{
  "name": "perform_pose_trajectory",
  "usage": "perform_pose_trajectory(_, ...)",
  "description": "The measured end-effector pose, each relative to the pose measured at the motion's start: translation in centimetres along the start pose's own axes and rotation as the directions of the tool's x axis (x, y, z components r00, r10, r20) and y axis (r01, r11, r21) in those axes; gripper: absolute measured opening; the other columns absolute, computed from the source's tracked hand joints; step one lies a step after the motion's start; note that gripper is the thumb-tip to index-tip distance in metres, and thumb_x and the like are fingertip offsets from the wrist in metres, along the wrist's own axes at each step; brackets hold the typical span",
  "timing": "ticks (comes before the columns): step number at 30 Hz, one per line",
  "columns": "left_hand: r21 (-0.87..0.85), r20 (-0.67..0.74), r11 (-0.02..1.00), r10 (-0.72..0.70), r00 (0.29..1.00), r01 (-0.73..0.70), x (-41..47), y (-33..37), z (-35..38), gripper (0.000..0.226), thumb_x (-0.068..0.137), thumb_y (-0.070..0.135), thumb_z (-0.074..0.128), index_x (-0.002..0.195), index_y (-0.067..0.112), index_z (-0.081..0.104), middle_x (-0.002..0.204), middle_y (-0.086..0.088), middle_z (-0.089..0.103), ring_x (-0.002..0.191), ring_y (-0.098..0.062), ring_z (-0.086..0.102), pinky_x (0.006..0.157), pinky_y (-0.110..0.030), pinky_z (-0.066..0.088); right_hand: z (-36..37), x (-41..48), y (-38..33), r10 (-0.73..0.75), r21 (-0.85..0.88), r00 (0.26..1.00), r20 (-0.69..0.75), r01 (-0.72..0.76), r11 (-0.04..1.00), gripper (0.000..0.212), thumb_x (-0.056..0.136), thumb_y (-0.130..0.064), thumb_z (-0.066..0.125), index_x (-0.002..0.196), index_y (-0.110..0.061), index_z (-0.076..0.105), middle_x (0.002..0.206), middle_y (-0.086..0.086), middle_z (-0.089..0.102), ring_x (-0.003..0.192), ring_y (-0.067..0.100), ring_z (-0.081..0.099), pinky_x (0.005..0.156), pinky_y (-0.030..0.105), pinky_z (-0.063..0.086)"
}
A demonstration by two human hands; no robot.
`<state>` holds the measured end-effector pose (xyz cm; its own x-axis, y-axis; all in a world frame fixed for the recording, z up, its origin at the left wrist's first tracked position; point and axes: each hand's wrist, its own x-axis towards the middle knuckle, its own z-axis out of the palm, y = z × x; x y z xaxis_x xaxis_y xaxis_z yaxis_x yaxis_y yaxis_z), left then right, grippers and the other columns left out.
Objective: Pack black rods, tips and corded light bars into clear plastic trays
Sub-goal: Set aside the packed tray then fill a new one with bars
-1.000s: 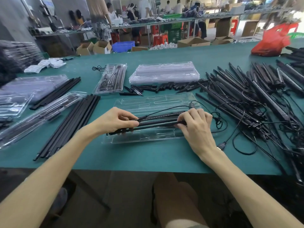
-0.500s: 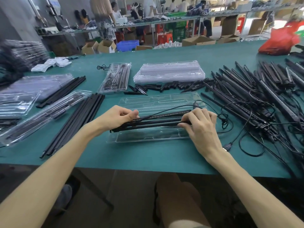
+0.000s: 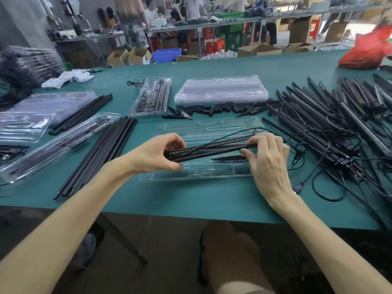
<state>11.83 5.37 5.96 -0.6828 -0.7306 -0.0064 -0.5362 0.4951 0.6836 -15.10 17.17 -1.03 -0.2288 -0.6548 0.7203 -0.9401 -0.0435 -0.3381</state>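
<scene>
Head view: at my left, packed trays (image 3: 59,143) lie beside loose black rods (image 3: 99,153), so some packs are done. My left hand (image 3: 157,155) pinches the left end of the bundle (image 3: 212,148) of light bar and rods over the open tray (image 3: 201,174), where one tip (image 3: 229,159) already lies. My right hand (image 3: 269,162) curls over its right end. A second ago my left fingers lay flatter along it. Farther right, a big pile of corded light bars (image 3: 328,124) waits.

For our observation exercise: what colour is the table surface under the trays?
The table is teal green, best seen in the head view.
</scene>
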Motion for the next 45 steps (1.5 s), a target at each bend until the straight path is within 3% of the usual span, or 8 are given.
perform_pose_trajectory(5,0.105,-0.098,0.991,0.096,0.991,-0.086,-0.2,0.1,-0.2,0.033,0.08,0.009,0.08,0.108,0.024,0.069,0.096,0.008,0.074,0.089,-0.008,0.069,0.084,-0.019,0.052,-0.1,0.0,0.0,0.0,0.001,1.0,-0.002,0.0,1.0,0.021,0.095,-0.024,0.066,0.104,-0.006,0.061,0.101,0.008,0.061,0.097,0.028,0.055,0.087,0.04,0.033)
perform_pose_trajectory(9,0.257,-0.159,0.958,0.169,0.973,-0.125,0.0,0.0,-0.1,0.038,0.085,0.011,0.078,0.121,0.021,0.068,0.108,0.008,0.07,0.1,-0.007,0.065,0.093,-0.019,0.048,-0.2,0.0,-0.1,-0.003,0.035,1.0,-0.012,0.004,0.999,0.021,0.095,-0.023,0.065,0.102,-0.004,0.06,0.096,0.008,0.06,0.09,0.027,0.055,0.086,0.039,0.035)
perform_pose_trajectory(15,0.17,-0.147,0.985,0.049,0.988,-0.024,0.7,-1.2,0.3,0.044,0.082,0.007,0.081,0.123,0.016,0.068,0.114,0.003,0.07,0.109,-0.012,0.064,0.103,-0.025,0.046,-0.3,0.0,0.0,-0.06,0.034,0.995,0.076,0.057,0.998,0.017,0.091,-0.022,0.071,0.095,-0.007,0.063,0.092,0.005,0.061,0.087,0.026,0.054,0.085,0.04,0.039)
perform_pose_trajectory(20,0.199,-0.195,0.98,0.029,0.98,0.01,0.8,-2.9,1.8,0.041,0.081,0.01,0.082,0.12,0.014,0.069,0.118,0.0,0.067,0.113,-0.015,0.059,0.099,-0.011,0.038,0.0,0.0,0.2,-0.071,0.014,0.981,0.183,0.069,0.997,0.01,0.093,-0.018,0.07,0.096,-0.009,0.068,0.095,0.004,0.061,0.093,0.025,0.055,0.089,0.039,0.04)
perform_pose_trajectory(28,0.103,-0.251,0.995,0.009,0.968,0.018,0.9,-3.5,2.3,0.017,0.094,0.024,0.07,0.11,0.019,0.074,0.109,0.001,0.069,0.103,-0.011,0.062,0.096,-0.025,0.046,0.0,0.1,0.2,-0.07,0.036,0.974,0.216,0.064,0.997,0.016,0.094,-0.025,0.069,0.088,-0.011,0.066,0.09,0.001,0.058,0.088,0.022,0.052,0.083,0.038,0.043)
perform_pose_trajectory(34,0.123,-0.243,0.992,0.033,0.97,-0.003,1.2,-3.5,2.9,0.016,0.096,0.017,0.068,0.11,0.021,0.072,0.111,0.002,0.068,0.103,-0.01,0.062,0.091,-0.012,0.042,-0.1,0.1,0.0,-0.051,0.053,0.972,0.228,0.04,0.998,0.022,0.093,-0.025,0.07,0.081,-0.009,0.061,0.087,0.002,0.056,0.085,0.023,0.05,0.08,0.041,0.044)
perform_pose_trajectory(39,0.109,-0.213,0.994,0.029,0.977,-0.006,1.2,-3.4,2.8,0.018,0.095,0.015,0.068,0.113,0.017,0.072,0.112,0.0,0.068,0.105,-0.014,0.063,0.098,-0.026,0.046,-0.1,0.1,-0.1,0.009,0.011,0.971,0.237,-0.012,1.0,0.018,0.1,-0.025,0.06,0.092,-0.009,0.064,0.092,0.004,0.06,0.09,0.024,0.054,0.084,0.04,0.044)
perform_pose_trajectory(45,0.097,-0.218,0.995,0.034,0.975,-0.013,1.1,-3.7,2.7,0.018,0.096,0.014,0.067,0.113,0.021,0.071,0.11,0.008,0.067,0.104,-0.003,0.061,0.094,-0.015,0.042,-0.3,0.1,-0.1,0.094,-0.02,0.966,0.24,-0.092,0.996,0.017,0.101,-0.019,0.054,0.101,-0.008,0.066,0.101,0.007,0.065,0.098,0.026,0.057,0.091,0.039,0.043)
